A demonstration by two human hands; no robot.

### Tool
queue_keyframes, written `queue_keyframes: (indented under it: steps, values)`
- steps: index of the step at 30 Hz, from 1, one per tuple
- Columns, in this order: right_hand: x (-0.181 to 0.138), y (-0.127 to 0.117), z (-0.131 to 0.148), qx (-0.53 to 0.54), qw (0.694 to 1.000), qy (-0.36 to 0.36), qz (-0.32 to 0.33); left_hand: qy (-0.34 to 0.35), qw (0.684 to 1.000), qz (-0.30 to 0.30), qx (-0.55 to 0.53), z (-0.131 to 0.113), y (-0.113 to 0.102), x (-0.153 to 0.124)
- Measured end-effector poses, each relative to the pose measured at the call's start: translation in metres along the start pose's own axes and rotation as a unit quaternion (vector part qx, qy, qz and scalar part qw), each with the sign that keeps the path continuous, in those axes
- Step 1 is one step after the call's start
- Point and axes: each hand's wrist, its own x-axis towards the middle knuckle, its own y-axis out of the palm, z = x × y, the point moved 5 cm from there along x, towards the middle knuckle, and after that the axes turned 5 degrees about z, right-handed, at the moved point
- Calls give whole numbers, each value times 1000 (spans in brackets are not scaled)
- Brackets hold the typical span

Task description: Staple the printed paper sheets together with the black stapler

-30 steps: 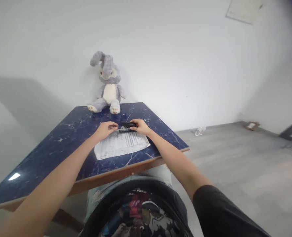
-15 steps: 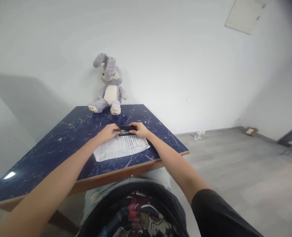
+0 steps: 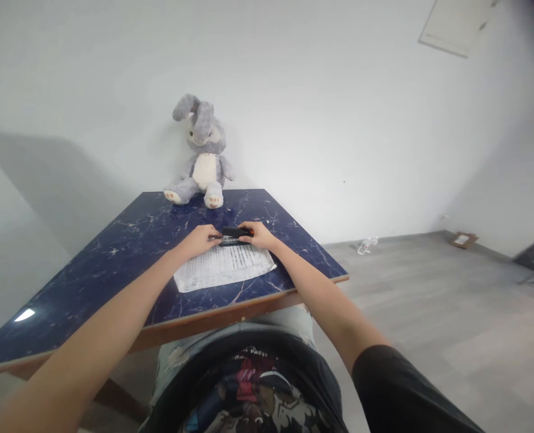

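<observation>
A black stapler [image 3: 236, 231] with a bit of orange at its right end is between my hands, at the far edge of a printed sheet of paper [image 3: 224, 269]. Its top looks raised from its base, with a pale metallic strip showing inside. My right hand [image 3: 258, 236] grips the stapler's right end, thumb in front. At the left end, my left hand [image 3: 202, 240] is closed in a pinch, fingertips touching or close to the stapler. Something small and dark shows between those fingers, too small to name.
The paper lies on a blue marbled table [image 3: 127, 264] with a wooden edge. A grey plush rabbit [image 3: 206, 159] sits at the back against the white wall. On the floor to the right are a crumpled clear plastic item [image 3: 367, 245] and a small cardboard box [image 3: 462, 240].
The view has shifted slightly. Both hands stay at the stapler, and the paper lies in the same place. Little else differs.
</observation>
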Motion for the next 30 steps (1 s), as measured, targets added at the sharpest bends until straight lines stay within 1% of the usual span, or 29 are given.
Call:
queue_keyframes:
  steps: [4,9,13,16,19,25,28,30]
  values:
    - [0,0,1,3,1000,-1,0,0,1000,-3,-2,-3,-2,-2]
    - [0,-1,2,-3,1000,-4,4,3,1000,9,9,-7,-2,-2]
    - [0,0,0,-3,1000,-3,3,-1,999,17,36,-6,0,-1]
    - [0,-1,0,-1,1000,-8,3,0,999,21,33,-4,1,-1]
    - [-1,-1,1,2,1000,-6,4,0,1000,22,8,1,-1,-3]
    - [0,-3,-3,18,1000,19,-5,-54,997,17,-54,14,-9,-7]
    - [-1,-5,-5,40,999,30,-16,-51,995,7,-90,11,-12,-8]
    - [-2,-6,-2,65,998,20,-15,-35,992,-1,-120,5,-13,-8]
